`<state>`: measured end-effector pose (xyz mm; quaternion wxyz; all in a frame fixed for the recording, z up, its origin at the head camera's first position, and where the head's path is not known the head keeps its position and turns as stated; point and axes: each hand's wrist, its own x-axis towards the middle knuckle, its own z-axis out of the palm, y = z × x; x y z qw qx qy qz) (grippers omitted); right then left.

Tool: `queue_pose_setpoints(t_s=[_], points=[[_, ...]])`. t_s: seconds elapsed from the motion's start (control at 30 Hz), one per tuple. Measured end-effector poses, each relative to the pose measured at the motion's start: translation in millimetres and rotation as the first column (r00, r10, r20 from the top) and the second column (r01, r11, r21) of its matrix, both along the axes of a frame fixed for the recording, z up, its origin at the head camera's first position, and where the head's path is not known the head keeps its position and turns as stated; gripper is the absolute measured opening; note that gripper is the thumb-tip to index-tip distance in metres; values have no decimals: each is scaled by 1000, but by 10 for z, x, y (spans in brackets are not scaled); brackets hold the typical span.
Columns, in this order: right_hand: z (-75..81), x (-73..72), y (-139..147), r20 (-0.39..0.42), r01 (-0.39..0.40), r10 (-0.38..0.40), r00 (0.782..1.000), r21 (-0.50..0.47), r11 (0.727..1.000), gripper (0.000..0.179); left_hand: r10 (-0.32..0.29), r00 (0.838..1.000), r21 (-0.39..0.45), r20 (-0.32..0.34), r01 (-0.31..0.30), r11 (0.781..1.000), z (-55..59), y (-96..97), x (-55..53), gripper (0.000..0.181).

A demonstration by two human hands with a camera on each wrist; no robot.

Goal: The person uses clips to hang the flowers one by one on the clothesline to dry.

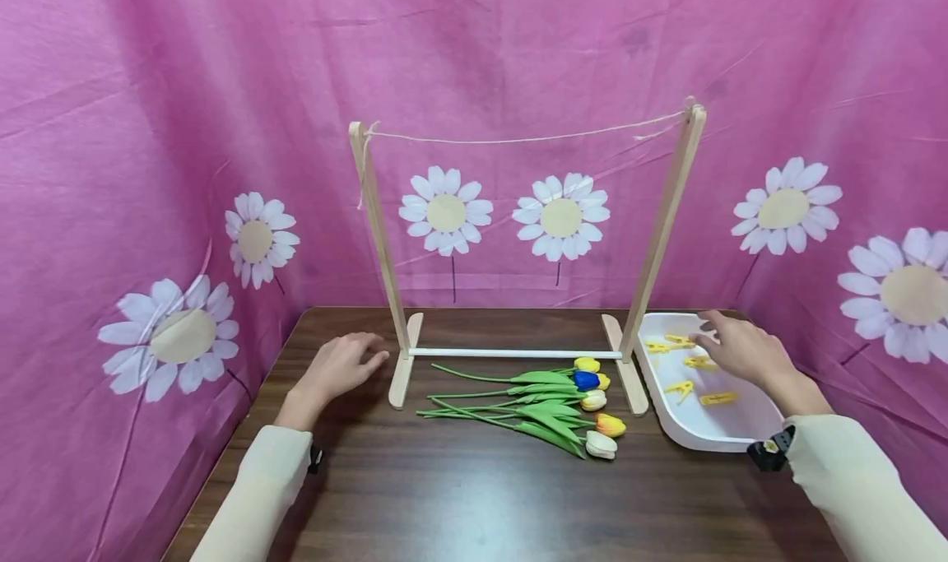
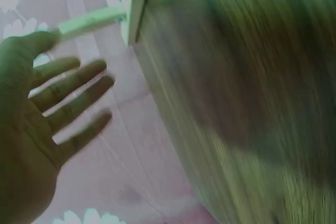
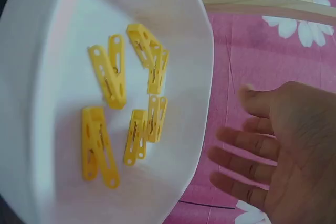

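My left hand [image 1: 339, 370] hovers over the table beside the left foot of a wooden frame [image 1: 403, 373], its fingers loosely spread and holding nothing in the left wrist view [image 2: 47, 98]. Above the far part of a white tray [image 1: 711, 443] is my right hand [image 1: 748, 350], also holding nothing, fingers relaxed in the right wrist view [image 3: 262, 156]. Several yellow clothespins [image 3: 102, 148] lie scattered on the tray's floor. Between the frame's feet and in front of them, several artificial tulips [image 1: 548, 414] lie with blooms to the right, in yellow, blue, white and orange.
A thin string [image 1: 518, 141] spans the tops of the frame's two posts, sagging slightly. A white rod [image 1: 514, 354] joins them low down. Pink cloth [image 1: 504, 52] printed with white daisies hangs behind and at both sides of the brown wooden table [image 1: 415, 504].
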<state>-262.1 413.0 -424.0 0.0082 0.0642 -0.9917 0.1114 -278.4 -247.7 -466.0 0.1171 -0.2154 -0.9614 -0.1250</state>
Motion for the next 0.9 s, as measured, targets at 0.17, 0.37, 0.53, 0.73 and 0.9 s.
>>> queue_pose_setpoints(t_s=[0.17,0.37,0.53,0.73,0.9], points=[[1,-147,-82,-61,-46,47,997,13,999,15,-109,992,25,-61,111,993,5,260,13,3],[-44,-360,-220,-55,-115,116,992,27,993,18,-203,977,-5,-70,203,979,-97,647,-8,5],[-166,-513,-366,-28,-209,209,977,24,978,14,-281,959,-53,-39,279,959,-221,881,-2,10],[-300,-590,-450,52,-295,294,954,10,955,15,-328,943,-80,63,332,940,-306,1056,-18,18],[-346,-611,-415,91,-310,308,947,6,951,22,-326,941,-78,94,334,939,-299,1133,-67,24]])
